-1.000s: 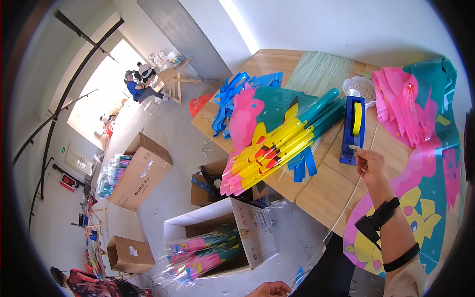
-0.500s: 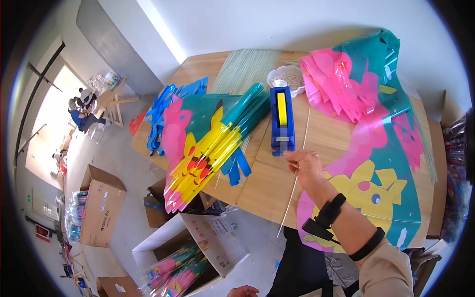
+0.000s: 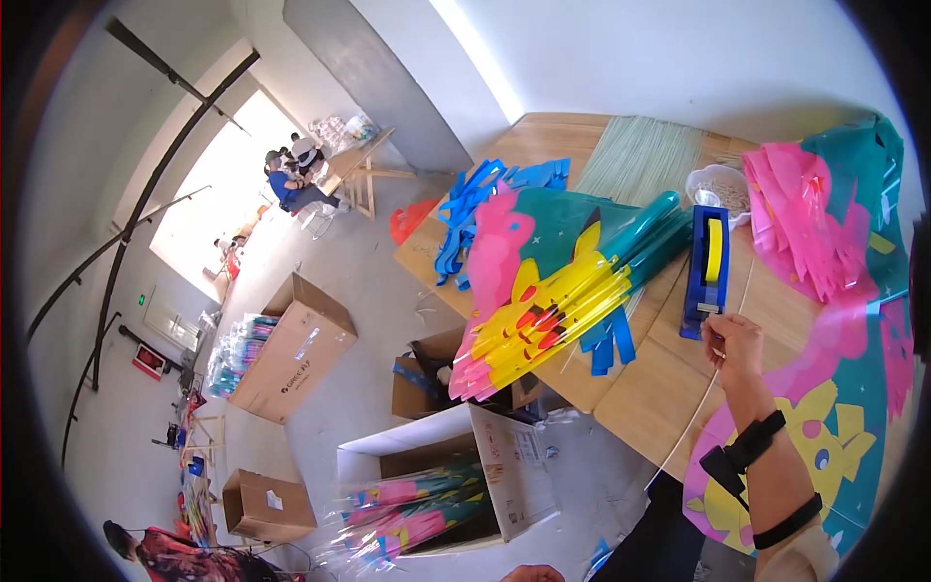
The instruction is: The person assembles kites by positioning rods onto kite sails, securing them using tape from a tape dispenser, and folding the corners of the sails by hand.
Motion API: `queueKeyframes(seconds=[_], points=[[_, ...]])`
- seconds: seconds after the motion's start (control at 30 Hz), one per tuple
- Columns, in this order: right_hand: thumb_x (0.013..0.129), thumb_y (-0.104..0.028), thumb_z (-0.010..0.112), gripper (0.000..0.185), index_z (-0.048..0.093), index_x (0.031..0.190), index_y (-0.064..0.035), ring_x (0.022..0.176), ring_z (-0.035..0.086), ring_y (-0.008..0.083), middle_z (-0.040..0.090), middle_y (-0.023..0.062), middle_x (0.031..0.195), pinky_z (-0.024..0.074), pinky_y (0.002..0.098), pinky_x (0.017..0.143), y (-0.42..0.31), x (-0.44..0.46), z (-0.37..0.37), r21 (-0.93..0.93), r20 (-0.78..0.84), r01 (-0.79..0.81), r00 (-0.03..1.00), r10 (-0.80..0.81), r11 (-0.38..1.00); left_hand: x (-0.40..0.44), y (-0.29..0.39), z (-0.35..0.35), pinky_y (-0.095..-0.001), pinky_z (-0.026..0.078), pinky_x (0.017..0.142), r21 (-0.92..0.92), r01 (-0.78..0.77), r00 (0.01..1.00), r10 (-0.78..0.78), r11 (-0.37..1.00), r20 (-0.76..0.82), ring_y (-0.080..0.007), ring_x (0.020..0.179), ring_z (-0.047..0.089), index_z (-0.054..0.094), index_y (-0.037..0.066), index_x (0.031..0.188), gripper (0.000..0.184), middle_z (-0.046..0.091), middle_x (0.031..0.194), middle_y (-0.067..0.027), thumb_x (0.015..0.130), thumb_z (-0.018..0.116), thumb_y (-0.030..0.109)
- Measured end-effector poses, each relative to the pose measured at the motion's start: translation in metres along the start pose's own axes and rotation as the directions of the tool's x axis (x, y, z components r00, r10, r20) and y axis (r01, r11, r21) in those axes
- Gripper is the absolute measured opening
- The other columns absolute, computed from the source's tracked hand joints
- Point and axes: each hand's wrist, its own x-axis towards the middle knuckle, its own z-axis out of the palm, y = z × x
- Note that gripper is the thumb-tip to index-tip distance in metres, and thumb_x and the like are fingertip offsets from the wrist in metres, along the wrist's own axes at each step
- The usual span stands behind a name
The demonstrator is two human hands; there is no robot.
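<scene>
My right hand (image 3: 733, 349) is at the front end of a blue tape dispenser (image 3: 706, 281) with a yellow roll core. Its fingertips are pinched together; anything between them is too small to make out. A thin pale stick (image 3: 690, 434) runs beneath this hand and out past the table edge. Beside my right forearm lies a flat printed plastic sheet (image 3: 815, 436) in pink, green and yellow with a cartoon face. Only the top of my left hand (image 3: 533, 574) shows at the bottom edge, its fingers mostly cut off.
Rolled printed sheets (image 3: 572, 306), blue strips (image 3: 485, 204), a bundle of thin sticks (image 3: 645, 155) and a white bowl (image 3: 716, 184) of small pieces share the wooden table (image 3: 630, 383). An open carton (image 3: 504, 475) holds wrapped sheets below. Other people (image 3: 291, 184) sit far off.
The view has swung left, shifting the table rightward in it. My right hand stays near the dispenser's front end, fingers still pinched. Another person has come into view at lower left.
</scene>
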Motion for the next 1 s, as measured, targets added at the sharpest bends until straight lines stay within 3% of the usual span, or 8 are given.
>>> queueKeyframes(seconds=[0.17, 0.4, 0.47, 0.67, 0.7, 0.73, 0.8, 1.0], points=[[0.082, -0.008, 0.064, 0.007, 0.061, 0.076, -0.0079, 0.053, 0.055, 0.0085, 0.063, 0.0015, 0.068, 0.0412, 0.0258, 0.047, 0.005, 0.000, 0.003, 0.047, -0.031, -0.018, 0.999, 0.019, 0.999, 0.003, -0.003, -0.003, -0.0253, 0.047, 0.061, 0.003, 0.014, 1.000, -0.014, 1.000, -0.007, -0.0114, 0.068, 0.056, 0.061, -0.001, 0.102, 0.030, 0.062, 0.078, -0.0050, 0.074, 0.065, 0.005], [0.080, -0.007, 0.065, 0.007, 0.061, 0.075, -0.0097, 0.052, 0.051, 0.0090, 0.059, -0.0001, 0.067, 0.0394, 0.0257, 0.050, 0.030, -0.005, -0.001, 0.086, -0.076, -0.254, 0.963, 0.260, 0.963, 0.000, -0.009, -0.020, -0.0266, 0.048, 0.067, 0.113, 0.036, 0.999, -0.032, 0.993, -0.033, -0.0122, 0.073, 0.057, 0.060, -0.002, 0.103, 0.031, 0.062, 0.081, -0.0047, 0.074, 0.066, 0.005], [0.079, -0.006, 0.065, 0.008, 0.061, 0.074, -0.0107, 0.053, 0.050, 0.0083, 0.057, -0.0013, 0.065, 0.0379, 0.0258, 0.050, 0.026, -0.013, -0.005, 0.063, 0.010, -0.059, 0.998, 0.058, 0.996, -0.007, -0.011, -0.025, -0.0275, 0.049, 0.069, 0.074, 0.036, 0.999, -0.033, 0.997, -0.033, -0.0127, 0.074, 0.058, 0.060, -0.003, 0.104, 0.032, 0.062, 0.081, -0.0047, 0.074, 0.066, 0.006], [0.077, -0.006, 0.066, 0.009, 0.061, 0.076, -0.0128, 0.058, 0.048, 0.0070, 0.051, -0.0056, 0.064, 0.0367, 0.0225, 0.051, -0.014, -0.019, -0.069, 0.218, 0.082, 0.069, 0.993, -0.088, 0.974, -0.008, 0.025, -0.018, -0.0316, 0.053, 0.069, -0.167, -0.196, 0.980, 0.200, 0.966, 0.008, -0.0140, 0.071, 0.058, 0.057, -0.005, 0.106, 0.033, 0.059, 0.075, -0.0041, 0.077, 0.067, 0.009], [0.077, -0.006, 0.066, 0.009, 0.061, 0.076, -0.0128, 0.058, 0.048, 0.0070, 0.051, -0.0056, 0.064, 0.0367, 0.0225, 0.051, -0.022, -0.021, -0.087, 0.218, 0.083, 0.076, 0.992, -0.096, 0.973, -0.002, 0.007, -0.044, -0.0433, 0.048, 0.086, -0.017, -0.154, 0.982, 0.155, 0.988, 0.112, -0.0241, 0.094, 0.060, 0.054, -0.001, 0.118, 0.043, 0.063, 0.100, -0.0131, 0.081, 0.066, 0.019], [0.078, -0.007, 0.066, 0.008, 0.060, 0.078, -0.0130, 0.058, 0.047, 0.0065, 0.051, -0.0057, 0.065, 0.0373, 0.0220, 0.051, -0.029, -0.024, -0.106, 0.247, 0.079, 0.085, 0.991, -0.108, 0.965, 0.000, 0.014, -0.039, -0.0433, 0.048, 0.086, -0.016, -0.161, 0.980, 0.162, 0.987, 0.115, -0.0241, 0.094, 0.060, 0.054, -0.001, 0.118, 0.043, 0.063, 0.100, -0.0131, 0.081, 0.066, 0.019], [0.079, -0.007, 0.065, 0.008, 0.060, 0.080, -0.0131, 0.058, 0.047, 0.0059, 0.050, -0.0058, 0.066, 0.0379, 0.0214, 0.051, -0.043, -0.035, -0.145, 0.278, 0.075, 0.097, 0.990, -0.122, 0.956, 0.006, 0.046, -0.024, -0.0239, 0.045, 0.066, -0.038, -0.192, 0.957, 0.196, 0.981, 0.212, -0.0094, 0.073, 0.053, 0.054, -0.004, 0.112, 0.033, 0.056, 0.083, -0.0027, 0.079, 0.060, -0.004], [0.087, -0.012, 0.061, 0.005, 0.057, 0.087, -0.0141, 0.062, 0.049, 0.0046, 0.053, -0.0047, 0.074, 0.0409, 0.0190, 0.050, -0.061, -0.092, -0.282, 0.435, -0.075, 0.219, 0.976, -0.207, 0.873, 0.017, 0.085, 0.011, -0.0227, 0.044, 0.067, 0.228, -0.243, 0.955, 0.192, 0.943, 0.226, -0.0090, 0.074, 0.051, 0.053, -0.001, 0.115, 0.035, 0.053, 0.083, -0.0010, 0.081, 0.058, -0.007]])
